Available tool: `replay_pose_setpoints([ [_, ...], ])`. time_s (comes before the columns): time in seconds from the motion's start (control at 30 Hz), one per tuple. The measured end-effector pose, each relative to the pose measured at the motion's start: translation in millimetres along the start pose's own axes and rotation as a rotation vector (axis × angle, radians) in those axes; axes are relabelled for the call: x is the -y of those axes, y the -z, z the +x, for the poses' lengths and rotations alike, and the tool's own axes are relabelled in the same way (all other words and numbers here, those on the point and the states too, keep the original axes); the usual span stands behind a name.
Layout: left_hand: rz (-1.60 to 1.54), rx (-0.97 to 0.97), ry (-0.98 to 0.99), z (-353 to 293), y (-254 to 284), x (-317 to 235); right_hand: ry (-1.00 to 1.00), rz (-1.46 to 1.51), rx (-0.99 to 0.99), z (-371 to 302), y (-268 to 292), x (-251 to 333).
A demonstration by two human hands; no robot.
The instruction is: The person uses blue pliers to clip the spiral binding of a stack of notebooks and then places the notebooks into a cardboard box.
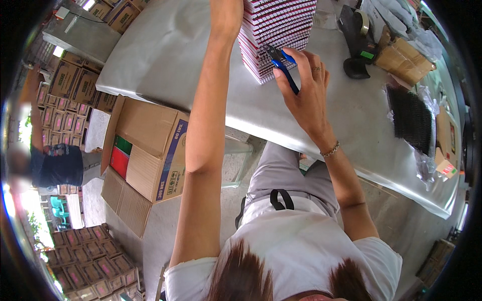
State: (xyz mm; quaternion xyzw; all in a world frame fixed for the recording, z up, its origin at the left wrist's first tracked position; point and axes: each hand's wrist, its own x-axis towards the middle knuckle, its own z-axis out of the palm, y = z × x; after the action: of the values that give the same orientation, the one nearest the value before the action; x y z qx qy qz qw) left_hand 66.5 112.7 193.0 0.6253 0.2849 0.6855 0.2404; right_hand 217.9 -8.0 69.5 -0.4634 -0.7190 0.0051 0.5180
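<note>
A tall stack of notebooks with red, white and dark striped edges stands at the far middle of the metal-topped table. My right hand is closed around small wire cutters with blue handles. Their dark jaws point at the near side of the stack, close to the bound edges; whether they touch cannot be told. My left arm stretches far forward, and my left hand is beside the stack's left side at the top edge of the picture. Its fingers are out of sight.
To the right are a black tape dispenser, torn cardboard and a bundle of black binding coils in plastic. An open carton with red and green contents stands left, below the table edge. Stacked boxes and another person are farther left.
</note>
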Motion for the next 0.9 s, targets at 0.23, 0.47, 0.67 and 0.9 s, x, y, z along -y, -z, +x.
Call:
replay_pose_setpoints([
  [0.23, -0.035, 0.01, -0.065, 1, -3, 4, 0.054, -0.034, -0.016, 2, -13, -8],
  [0.47, -0.034, 0.028, -0.063, 2, 3, 6, -0.617, 1.015, 0.482, 15, 14, 0],
  [0.67, -0.005, 0.027, 0.012, -1, 1, -2, -0.027, 0.011, 0.01, -4, 3, 12],
  [0.9, 0.029, 0.047, 0.114, -1, 3, -4, 0.046, -0.131, -0.03, -5, -10, 3],
])
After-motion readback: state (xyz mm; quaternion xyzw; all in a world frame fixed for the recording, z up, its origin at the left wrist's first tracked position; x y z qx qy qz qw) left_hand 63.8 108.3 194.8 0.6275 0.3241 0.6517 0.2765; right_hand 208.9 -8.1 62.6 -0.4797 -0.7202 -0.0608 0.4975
